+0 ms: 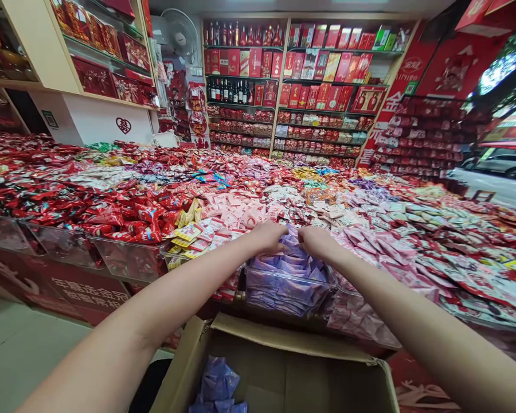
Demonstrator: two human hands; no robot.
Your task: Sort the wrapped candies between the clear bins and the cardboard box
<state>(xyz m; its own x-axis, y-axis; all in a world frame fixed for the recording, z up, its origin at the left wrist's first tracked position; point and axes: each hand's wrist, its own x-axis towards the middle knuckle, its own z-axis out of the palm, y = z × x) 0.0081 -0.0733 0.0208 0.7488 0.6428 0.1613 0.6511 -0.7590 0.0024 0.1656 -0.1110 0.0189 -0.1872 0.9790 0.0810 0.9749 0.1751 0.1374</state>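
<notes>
Purple packets (284, 281) fill a clear plastic bin just in front of me, stacked in rows. Both hands are over the back of this bin. My left hand (269, 236) has its fingers curled closed at the upper left of the purple packets, against one of them. My right hand (316, 241) is likewise closed, at the upper right of the same packets. A purple packet (291, 238) shows between the two hands. Below the bin stands an open cardboard box (284, 338), with several purple packets (219, 378) in its left corner.
Bins of red packets (124, 215) lie to the left, pink packets (378, 246) to the right. Yellow and white packets (198, 232) adjoin on the left. Shelves (284, 80) with boxes and bottles stand behind. A fan (179, 39) is at the upper left.
</notes>
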